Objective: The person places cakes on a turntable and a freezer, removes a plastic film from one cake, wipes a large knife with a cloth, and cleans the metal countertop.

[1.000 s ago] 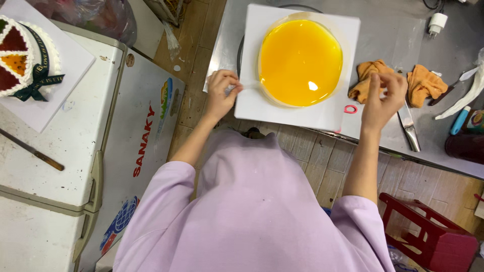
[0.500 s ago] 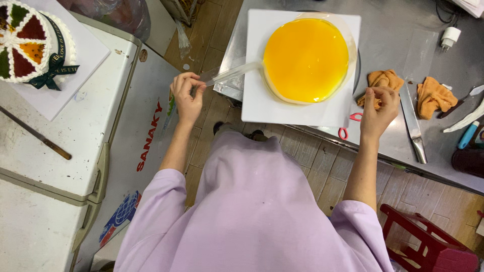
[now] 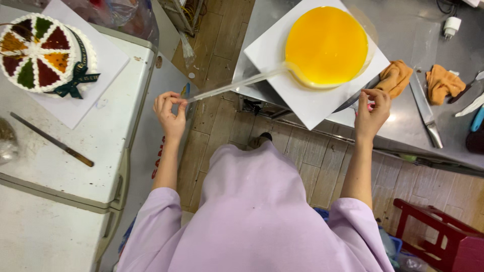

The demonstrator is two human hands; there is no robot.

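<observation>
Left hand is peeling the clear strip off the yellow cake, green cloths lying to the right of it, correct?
Not quite. In the head view the cloths are orange, not green. The rest holds: the left hand pulls the clear strip off the yellow cake, with the cloths lying to its right.

The grey steel table (image 3: 403, 128) on the right carries a white square cake board (image 3: 307, 95), two orange cloths (image 3: 395, 76) and a long knife (image 3: 426, 108). The white chest freezer lid (image 3: 60, 156) on the left bears another white board (image 3: 96, 85) and a brown-handled spatula (image 3: 53, 141).

I see a glossy yellow cake (image 3: 326, 44) on a white square board (image 3: 307, 103), orange cloths (image 3: 394, 76), and lilac sleeves (image 3: 151, 221).
</observation>
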